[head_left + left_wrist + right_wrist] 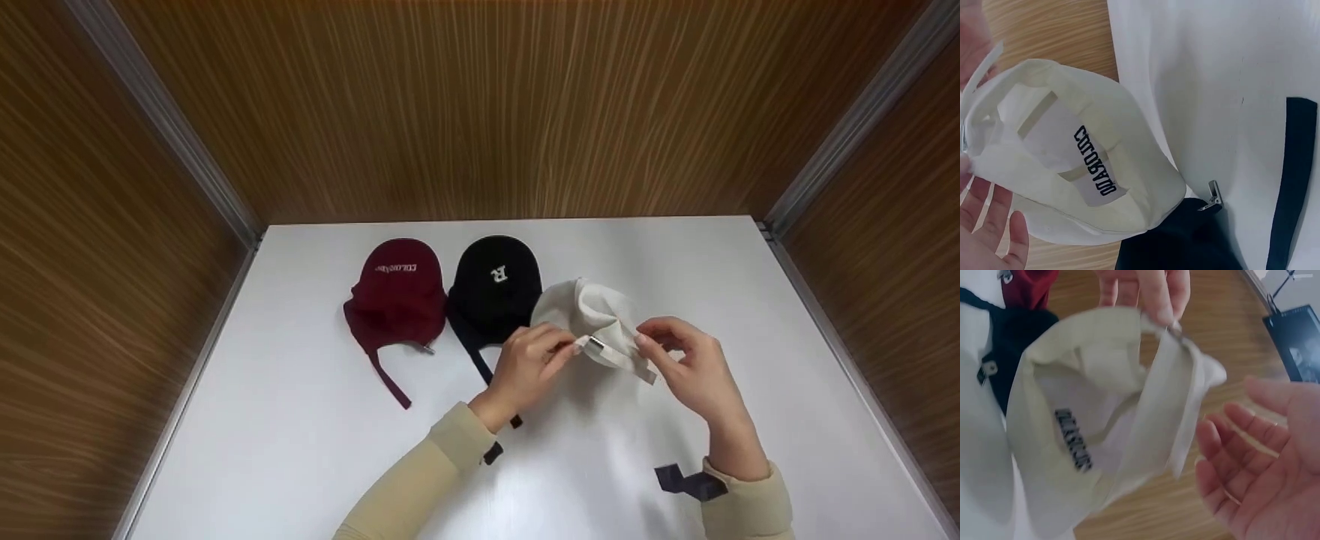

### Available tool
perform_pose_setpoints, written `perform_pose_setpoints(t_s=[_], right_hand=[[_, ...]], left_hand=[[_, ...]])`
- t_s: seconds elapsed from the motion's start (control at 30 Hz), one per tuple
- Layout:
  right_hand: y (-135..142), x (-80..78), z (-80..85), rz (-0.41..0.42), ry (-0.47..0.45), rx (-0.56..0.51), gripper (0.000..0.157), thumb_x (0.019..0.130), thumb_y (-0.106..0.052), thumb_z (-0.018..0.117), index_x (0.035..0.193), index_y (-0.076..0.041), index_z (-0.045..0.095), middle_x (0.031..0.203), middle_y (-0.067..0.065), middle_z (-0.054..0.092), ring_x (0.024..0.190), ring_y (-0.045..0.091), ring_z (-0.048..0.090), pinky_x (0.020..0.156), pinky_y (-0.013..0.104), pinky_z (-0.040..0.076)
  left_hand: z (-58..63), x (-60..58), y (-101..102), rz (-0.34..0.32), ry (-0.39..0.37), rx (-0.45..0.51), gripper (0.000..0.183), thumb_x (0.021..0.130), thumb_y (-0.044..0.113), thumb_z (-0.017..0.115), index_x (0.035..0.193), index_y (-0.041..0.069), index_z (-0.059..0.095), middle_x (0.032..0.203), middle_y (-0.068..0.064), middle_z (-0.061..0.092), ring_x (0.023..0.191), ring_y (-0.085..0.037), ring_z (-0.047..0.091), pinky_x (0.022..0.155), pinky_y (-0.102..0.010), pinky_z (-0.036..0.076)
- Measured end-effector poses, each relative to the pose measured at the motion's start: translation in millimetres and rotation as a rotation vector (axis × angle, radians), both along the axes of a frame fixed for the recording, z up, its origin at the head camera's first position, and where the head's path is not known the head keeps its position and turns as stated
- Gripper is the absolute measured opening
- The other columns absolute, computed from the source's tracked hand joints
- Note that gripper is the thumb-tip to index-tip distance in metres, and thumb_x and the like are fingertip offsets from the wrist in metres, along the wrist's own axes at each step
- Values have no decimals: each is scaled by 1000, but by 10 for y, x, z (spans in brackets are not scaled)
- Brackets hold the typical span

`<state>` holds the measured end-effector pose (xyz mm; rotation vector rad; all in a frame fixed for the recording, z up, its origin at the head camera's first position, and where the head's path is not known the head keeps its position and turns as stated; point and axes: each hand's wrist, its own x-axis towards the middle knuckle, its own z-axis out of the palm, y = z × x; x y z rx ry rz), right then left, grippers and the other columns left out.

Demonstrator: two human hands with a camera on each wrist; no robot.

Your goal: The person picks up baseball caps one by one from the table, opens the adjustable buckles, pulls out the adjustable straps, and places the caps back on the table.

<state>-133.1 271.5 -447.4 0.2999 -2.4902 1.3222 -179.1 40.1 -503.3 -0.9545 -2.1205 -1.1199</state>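
Note:
A white cap (559,304) is held up just above the front of the table, its inside with dark lettering (1094,160) turned toward the left wrist camera. Near the metal buckle (595,345), my left hand (529,364) pinches the back strap between thumb and fingers. The strap's loose end (645,373) sticks out past the buckle toward the right. My right hand (690,367) is close beside that strap, and in the right wrist view its fingers (1213,486) are loosely bent with nothing between them.
To the left, a black cap (491,292) with a white letter R and a dark red cap (405,307) lie side by side on the white table (255,420), straps trailing toward me. Wood-grain panels (495,112) enclose the back and sides. A dark card (1294,340) appears in the right wrist view.

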Motion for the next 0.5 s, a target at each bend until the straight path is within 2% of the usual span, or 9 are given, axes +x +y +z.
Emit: perform_pose_setpoints(t_s=[0.17, 0.37, 0.5], right_hand=[[151, 81, -142, 29, 55, -24, 18, 86, 3, 72, 103, -3, 71, 96, 5, 68, 84, 8, 59, 75, 16, 44], [298, 117, -342, 19, 96, -18, 24, 81, 13, 71, 102, 1, 69, 97, 7, 67, 89, 10, 60, 79, 18, 45], [314, 80, -454, -4, 80, 20, 30, 77, 11, 77, 104, 0, 68, 98, 6, 67, 92, 11, 59, 79, 18, 44]], left_hand=[[15, -23, -13, 17, -60, 54, 11, 94, 17, 68, 94, 7, 72, 89, 1, 69, 77, -8, 62, 73, -28, 45], [48, -38, -46, -17, -225, 165, 12, 96, 15, 65, 98, 6, 72, 93, 0, 68, 82, -8, 62, 72, -19, 50], [66, -63, -53, -38, -309, 248, 13, 96, 17, 65, 97, 5, 71, 94, 0, 67, 81, -7, 62, 67, -19, 52]])
